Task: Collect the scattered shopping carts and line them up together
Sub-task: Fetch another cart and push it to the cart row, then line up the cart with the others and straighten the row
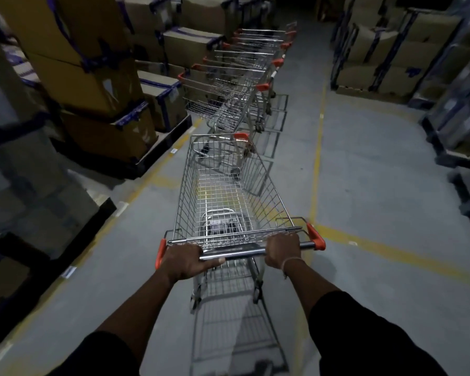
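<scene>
A wire shopping cart (228, 191) with orange handle ends stands right in front of me in the aisle. My left hand (186, 260) is closed around the left part of its metal handle bar. My right hand (281, 251) grips the right part of the same bar. Just ahead, a row of nested carts (239, 77) with orange corners stretches away along the left side of the aisle. The front of my cart is close behind the nearest cart of that row, whose rear frame shows through my cart's front mesh.
Stacked cardboard boxes on pallets (92, 85) line the left side, close to the carts. More stacked boxes (377, 50) stand at the right. Yellow floor lines (316, 158) mark the grey concrete aisle, which has open floor to the right of the carts.
</scene>
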`<control>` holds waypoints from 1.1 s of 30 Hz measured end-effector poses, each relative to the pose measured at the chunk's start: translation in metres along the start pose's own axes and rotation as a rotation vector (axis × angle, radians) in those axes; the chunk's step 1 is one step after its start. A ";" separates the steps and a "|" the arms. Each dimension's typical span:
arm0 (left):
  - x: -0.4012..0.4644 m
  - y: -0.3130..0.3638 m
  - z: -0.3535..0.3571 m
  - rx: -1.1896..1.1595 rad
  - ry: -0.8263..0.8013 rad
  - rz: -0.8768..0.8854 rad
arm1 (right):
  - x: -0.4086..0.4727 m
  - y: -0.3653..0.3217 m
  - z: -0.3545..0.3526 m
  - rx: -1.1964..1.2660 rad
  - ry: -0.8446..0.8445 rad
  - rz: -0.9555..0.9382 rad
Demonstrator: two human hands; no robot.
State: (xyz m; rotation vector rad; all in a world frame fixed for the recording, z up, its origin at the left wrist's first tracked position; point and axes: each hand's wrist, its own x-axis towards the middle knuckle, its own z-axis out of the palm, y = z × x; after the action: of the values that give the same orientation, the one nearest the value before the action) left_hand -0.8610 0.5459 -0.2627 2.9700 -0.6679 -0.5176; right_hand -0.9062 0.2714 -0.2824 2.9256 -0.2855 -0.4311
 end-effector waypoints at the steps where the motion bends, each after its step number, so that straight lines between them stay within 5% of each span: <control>1: 0.019 0.005 -0.006 -0.014 -0.015 -0.010 | 0.020 0.009 -0.002 -0.003 -0.005 -0.001; 12: 0.200 0.068 -0.068 -0.166 -0.126 -0.151 | 0.222 0.110 -0.032 -0.037 0.065 -0.153; 33: 0.418 0.164 -0.119 -0.221 0.046 -0.524 | 0.515 0.213 -0.097 -0.086 0.154 -0.468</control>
State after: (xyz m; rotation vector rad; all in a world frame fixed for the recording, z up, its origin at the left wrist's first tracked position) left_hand -0.5322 0.2171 -0.2602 2.9087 0.1773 -0.5030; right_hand -0.4273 -0.0308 -0.2867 2.9010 0.4352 -0.2632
